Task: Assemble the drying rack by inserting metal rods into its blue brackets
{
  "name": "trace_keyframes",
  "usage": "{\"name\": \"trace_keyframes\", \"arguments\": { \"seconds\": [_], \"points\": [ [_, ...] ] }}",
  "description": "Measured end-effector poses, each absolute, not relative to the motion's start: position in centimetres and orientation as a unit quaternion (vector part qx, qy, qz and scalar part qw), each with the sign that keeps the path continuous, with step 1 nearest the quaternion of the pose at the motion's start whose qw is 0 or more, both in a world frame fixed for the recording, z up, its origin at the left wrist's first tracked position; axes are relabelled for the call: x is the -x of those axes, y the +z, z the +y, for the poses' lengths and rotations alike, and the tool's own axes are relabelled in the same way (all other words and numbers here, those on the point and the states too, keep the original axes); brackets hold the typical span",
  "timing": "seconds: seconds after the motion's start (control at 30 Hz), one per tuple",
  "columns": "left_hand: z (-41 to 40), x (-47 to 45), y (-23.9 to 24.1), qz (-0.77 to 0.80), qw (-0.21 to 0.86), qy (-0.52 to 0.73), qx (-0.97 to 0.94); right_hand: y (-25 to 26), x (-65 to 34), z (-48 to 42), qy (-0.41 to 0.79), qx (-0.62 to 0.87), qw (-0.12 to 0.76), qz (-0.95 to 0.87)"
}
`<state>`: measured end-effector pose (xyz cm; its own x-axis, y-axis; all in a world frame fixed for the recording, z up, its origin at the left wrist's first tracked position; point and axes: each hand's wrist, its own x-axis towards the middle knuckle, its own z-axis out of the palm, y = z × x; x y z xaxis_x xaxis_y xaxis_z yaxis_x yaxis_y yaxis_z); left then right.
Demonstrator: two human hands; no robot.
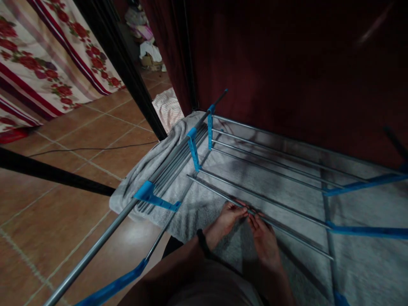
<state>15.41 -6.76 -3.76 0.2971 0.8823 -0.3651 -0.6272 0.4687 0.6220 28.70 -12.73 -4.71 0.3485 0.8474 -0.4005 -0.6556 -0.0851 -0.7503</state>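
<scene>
My left hand (230, 216) and my right hand (263, 238) sit close together, both closed around the middle of a thin metal rod (296, 236). The rod runs slantwise, and its far left end is free near a blue bracket (159, 202). Beyond my hands stands a rack frame (261, 189) of metal rods, with several rods set between blue plastic brackets on the left and right. A thick grey pole (105, 236) carries the left brackets. Several loose rods (181, 163) lie in a bundle beside that pole.
A grey blanket (134, 178) lies under the frame. Black metal bars (124, 63) rise on the left. Beyond are a tiled floor (63, 170) with a dark cable (92, 148), a floral curtain (38, 63), and a dark red panel (287, 63) behind.
</scene>
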Motion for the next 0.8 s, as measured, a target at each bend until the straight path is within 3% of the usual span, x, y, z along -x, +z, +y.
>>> {"name": "trace_keyframes", "arguments": {
  "seconds": [0.8],
  "points": [
    [-6.0,-14.7,-3.4,0.364,0.782,0.482,-0.155,-3.4,-27.7,-11.8,0.51,0.477,0.715,-0.044]
  ]
}}
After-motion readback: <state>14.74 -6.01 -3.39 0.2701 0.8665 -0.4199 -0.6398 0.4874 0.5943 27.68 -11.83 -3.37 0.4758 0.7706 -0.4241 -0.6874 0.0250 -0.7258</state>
